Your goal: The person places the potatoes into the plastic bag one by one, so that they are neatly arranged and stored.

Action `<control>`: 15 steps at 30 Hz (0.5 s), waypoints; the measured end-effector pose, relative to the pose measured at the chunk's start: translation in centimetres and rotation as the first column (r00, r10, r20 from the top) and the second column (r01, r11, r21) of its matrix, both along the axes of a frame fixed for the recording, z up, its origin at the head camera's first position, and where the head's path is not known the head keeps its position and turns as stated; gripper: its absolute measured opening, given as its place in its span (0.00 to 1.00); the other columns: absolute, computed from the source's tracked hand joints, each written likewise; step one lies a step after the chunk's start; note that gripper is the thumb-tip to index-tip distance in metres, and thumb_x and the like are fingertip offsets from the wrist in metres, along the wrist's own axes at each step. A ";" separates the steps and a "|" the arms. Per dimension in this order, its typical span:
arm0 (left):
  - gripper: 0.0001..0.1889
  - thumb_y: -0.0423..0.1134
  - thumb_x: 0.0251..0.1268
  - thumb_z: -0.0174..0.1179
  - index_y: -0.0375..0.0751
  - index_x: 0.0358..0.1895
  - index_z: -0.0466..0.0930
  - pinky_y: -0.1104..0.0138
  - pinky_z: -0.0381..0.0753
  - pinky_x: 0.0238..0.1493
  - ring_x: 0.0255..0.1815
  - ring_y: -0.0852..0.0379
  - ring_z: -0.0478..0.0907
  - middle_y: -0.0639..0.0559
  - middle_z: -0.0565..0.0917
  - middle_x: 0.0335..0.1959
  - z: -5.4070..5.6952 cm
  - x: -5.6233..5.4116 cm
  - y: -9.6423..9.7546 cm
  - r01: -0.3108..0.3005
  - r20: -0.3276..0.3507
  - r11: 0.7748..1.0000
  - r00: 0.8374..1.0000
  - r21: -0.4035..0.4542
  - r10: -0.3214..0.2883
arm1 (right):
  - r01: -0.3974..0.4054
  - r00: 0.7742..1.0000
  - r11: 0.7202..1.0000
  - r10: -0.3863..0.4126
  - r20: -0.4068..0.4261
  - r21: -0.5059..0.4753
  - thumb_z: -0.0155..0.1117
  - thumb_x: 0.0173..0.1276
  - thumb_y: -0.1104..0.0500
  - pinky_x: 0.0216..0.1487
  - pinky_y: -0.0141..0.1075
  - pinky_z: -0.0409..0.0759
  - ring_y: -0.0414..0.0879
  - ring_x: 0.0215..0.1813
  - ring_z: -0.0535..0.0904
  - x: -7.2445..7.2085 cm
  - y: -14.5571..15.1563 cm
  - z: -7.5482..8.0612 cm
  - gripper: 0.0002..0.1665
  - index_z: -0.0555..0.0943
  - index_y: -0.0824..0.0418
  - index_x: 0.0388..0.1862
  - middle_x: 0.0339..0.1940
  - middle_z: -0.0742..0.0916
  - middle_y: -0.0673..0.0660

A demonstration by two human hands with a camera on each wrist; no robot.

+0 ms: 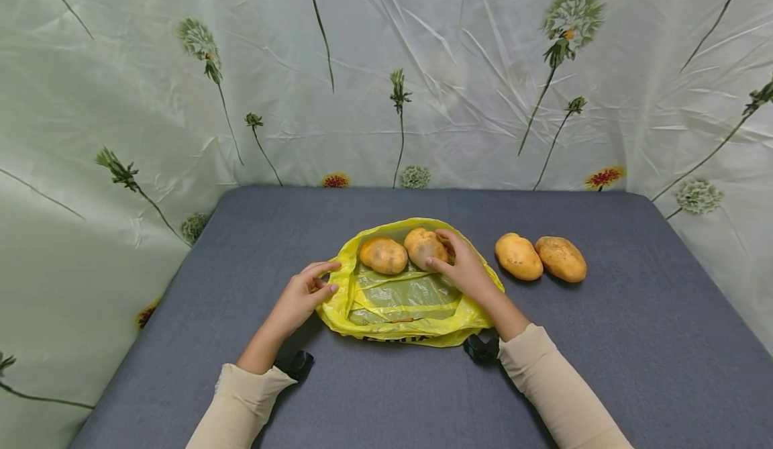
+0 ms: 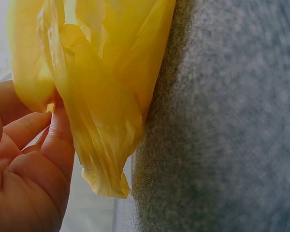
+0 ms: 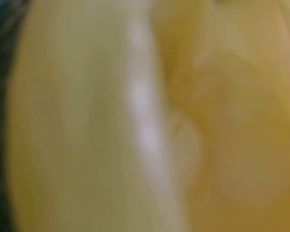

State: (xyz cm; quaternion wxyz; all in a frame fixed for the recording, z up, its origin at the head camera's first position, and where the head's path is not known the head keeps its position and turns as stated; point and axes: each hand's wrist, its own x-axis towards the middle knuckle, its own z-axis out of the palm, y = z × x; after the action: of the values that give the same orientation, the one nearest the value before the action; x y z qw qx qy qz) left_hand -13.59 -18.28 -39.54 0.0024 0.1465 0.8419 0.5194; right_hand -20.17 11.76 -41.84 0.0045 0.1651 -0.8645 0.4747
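A yellow plastic bag (image 1: 392, 331) lies on the table with its mouth spread wide. Its left edge is pinched by my left hand (image 1: 303, 296); in the left wrist view the folded yellow film hangs beside the fingers (image 2: 58, 137). My right hand (image 1: 466, 271) reaches over the bag's right rim and holds a potato (image 1: 423, 247) between thumb and fingers inside the bag. Left of it, a second potato (image 1: 383, 256) lies in the bag. Blurred yellow film fills the right wrist view and hides the right hand there.
Two more potatoes, one paler (image 1: 518, 256) and one browner (image 1: 561, 259), lie side by side to the right of the bag. A grey cloth covers the table (image 1: 386, 395). Behind it hangs a pale curtain (image 1: 471, 120) with a flower print.
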 end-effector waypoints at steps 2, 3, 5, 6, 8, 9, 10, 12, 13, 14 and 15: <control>0.19 0.24 0.58 0.55 0.24 0.54 0.70 0.72 0.68 0.23 0.29 0.52 0.69 0.34 0.72 0.49 0.4 0.2 0.2 0.000 0.004 1.000 1.000 -0.005 0.000 | 0.003 1.000 1.000 -0.003 0.005 -0.008 0.62 0.61 0.58 0.56 0.45 0.66 0.57 0.60 0.66 0.1 0.1 0.1 0.35 0.62 0.66 0.64 0.61 0.69 0.63; 0.19 0.24 0.58 0.55 0.24 0.54 0.70 0.72 0.68 0.23 0.29 0.52 0.69 0.34 0.72 0.49 0.5 0.2 0.2 -0.001 0.007 1.000 1.000 -0.006 0.001 | 0.004 1.000 1.000 -0.003 0.002 -0.012 0.62 0.61 0.58 0.56 0.44 0.66 0.56 0.60 0.66 0.2 0.2 0.1 0.34 0.62 0.65 0.64 0.62 0.68 0.63; 0.19 0.24 0.58 0.55 0.24 0.54 0.70 0.71 0.69 0.23 0.29 0.52 0.69 0.34 0.72 0.49 0.6 0.2 0.2 -0.002 0.009 1.000 1.000 -0.007 0.002 | 0.005 1.000 1.000 -0.005 -0.011 -0.019 0.62 0.61 0.58 0.56 0.44 0.66 0.56 0.60 0.66 0.3 0.3 0.3 0.34 0.62 0.64 0.64 0.62 0.68 0.62; 0.19 0.24 0.58 0.55 0.24 0.54 0.70 0.71 0.69 0.23 0.29 0.52 0.69 0.34 0.72 0.49 0.6 0.2 0.2 -0.001 0.009 1.000 1.000 -0.007 0.001 | 0.007 1.000 1.000 -0.007 -0.020 -0.026 0.62 0.61 0.58 0.56 0.44 0.66 0.56 0.60 0.66 0.4 0.3 0.4 0.33 0.63 0.64 0.64 0.62 0.68 0.61; 0.19 0.24 0.58 0.55 0.24 0.54 0.70 0.72 0.69 0.23 0.29 0.51 0.69 0.34 0.72 0.50 0.6 0.2 0.2 -0.003 0.014 1.000 1.000 -0.002 0.003 | 0.002 0.999 0.999 -0.004 -0.047 -0.045 0.62 0.61 0.58 0.56 0.44 0.66 0.56 0.59 0.66 0.7 0.4 0.6 0.33 0.63 0.65 0.63 0.61 0.68 0.61; 0.19 0.24 0.58 0.56 0.25 0.54 0.70 0.72 0.69 0.23 0.29 0.51 0.69 0.35 0.72 0.50 0.6 0.2 0.2 -0.004 0.016 1.000 1.000 -0.001 0.004 | 0.001 0.998 0.999 -0.004 -0.063 -0.054 0.62 0.61 0.59 0.56 0.43 0.66 0.56 0.59 0.67 0.8 0.4 0.8 0.32 0.64 0.65 0.63 0.61 0.69 0.62; 0.19 0.24 0.58 0.56 0.25 0.54 0.70 0.72 0.69 0.23 0.29 0.51 0.69 0.35 0.72 0.50 0.5 0.2 0.2 -0.005 0.015 1.000 1.000 0.000 0.005 | -0.001 0.997 0.998 -0.004 -0.079 -0.063 0.62 0.61 0.59 0.56 0.43 0.67 0.56 0.58 0.67 0.9 0.5 0.8 0.32 0.64 0.65 0.62 0.60 0.70 0.62; 0.19 0.24 0.58 0.56 0.25 0.54 0.70 0.72 0.69 0.24 0.29 0.51 0.70 0.35 0.72 0.50 0.4 0.3 0.1 -0.006 0.012 1.000 1.000 -0.001 0.006 | -0.005 0.994 0.997 -0.004 -0.110 -0.081 0.62 0.61 0.59 0.55 0.43 0.67 0.55 0.58 0.68 1.1 0.6 1.0 0.32 0.65 0.66 0.62 0.59 0.70 0.62; 0.19 0.24 0.58 0.56 0.25 0.54 0.71 0.72 0.69 0.24 0.29 0.51 0.70 0.35 0.72 0.49 0.4 0.3 0.2 -0.006 0.011 1.000 1.000 -0.001 0.006 | -0.009 0.992 0.996 -0.003 -0.126 -0.088 0.62 0.61 0.59 0.55 0.43 0.67 0.55 0.58 0.68 1.2 0.7 1.1 0.32 0.65 0.66 0.62 0.59 0.71 0.62; 0.19 0.24 0.57 0.56 0.25 0.54 0.71 0.72 0.69 0.24 0.29 0.51 0.70 0.35 0.72 0.49 0.4 0.3 0.2 -0.007 0.010 1.000 1.000 0.000 0.007 | -0.010 0.990 0.995 -0.004 -0.139 -0.097 0.62 0.61 0.59 0.55 0.43 0.68 0.55 0.57 0.68 1.3 0.8 1.2 0.31 0.65 0.66 0.61 0.59 0.71 0.62; 0.19 0.24 0.57 0.56 0.26 0.54 0.71 0.72 0.69 0.24 0.29 0.50 0.70 0.35 0.72 0.49 0.4 0.3 0.2 -0.008 0.010 1.000 1.000 0.000 0.008 | -0.014 0.988 0.994 -0.003 -0.153 -0.108 0.62 0.60 0.59 0.55 0.43 0.68 0.55 0.57 0.69 1.4 0.9 1.3 0.31 0.66 0.66 0.61 0.58 0.71 0.62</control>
State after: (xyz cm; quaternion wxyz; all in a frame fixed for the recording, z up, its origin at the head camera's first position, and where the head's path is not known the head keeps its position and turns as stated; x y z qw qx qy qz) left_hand -13.29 -18.08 -39.18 0.0048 0.1406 0.8423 0.5204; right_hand -18.76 12.64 -40.55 0.0787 0.2029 -0.8340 0.5070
